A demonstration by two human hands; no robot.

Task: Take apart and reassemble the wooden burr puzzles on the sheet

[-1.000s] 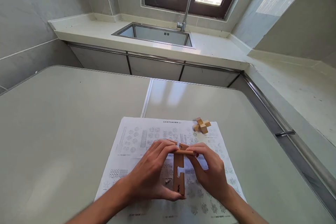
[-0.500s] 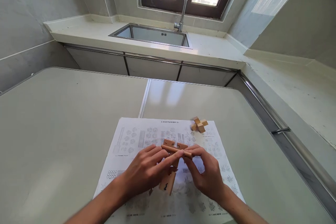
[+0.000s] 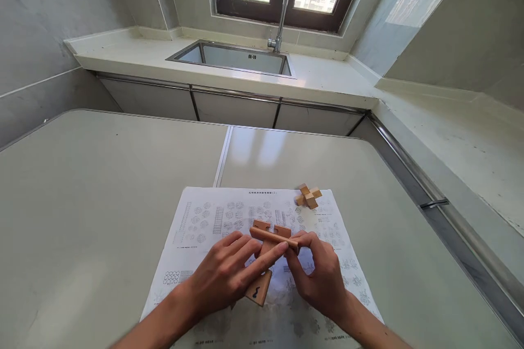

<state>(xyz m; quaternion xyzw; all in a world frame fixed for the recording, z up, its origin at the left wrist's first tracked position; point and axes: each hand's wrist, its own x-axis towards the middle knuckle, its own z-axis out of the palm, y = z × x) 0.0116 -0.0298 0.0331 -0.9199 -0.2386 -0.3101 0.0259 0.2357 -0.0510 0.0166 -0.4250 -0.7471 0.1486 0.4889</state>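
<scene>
Several notched wooden pieces lie together over a printed sheet [image 3: 192, 262]. Across them runs a long wooden bar [image 3: 268, 236], slanting down to the right. My right hand [image 3: 321, 270] pinches the bar's right end between thumb and fingers. From the left, my left hand [image 3: 235, 264] reaches over the pieces, its index fingertip touching the bar near that end and its other fingers curled around pieces partly hidden beneath. A wooden piece with a dark mark [image 3: 259, 288] sticks out below my left hand. Two notched ends show behind the bar.
An assembled wooden cross-shaped puzzle [image 3: 308, 196] sits at the sheet's upper right corner. The sheet lies on a pale table [image 3: 102, 202] with a seam. Beyond are a counter [image 3: 319, 73], a sink [image 3: 233, 58] and a faucet [image 3: 282, 8].
My left index finger has shifted slightly along the bar, and the marked piece below is tilted a little more. The whole view has moved slightly.
</scene>
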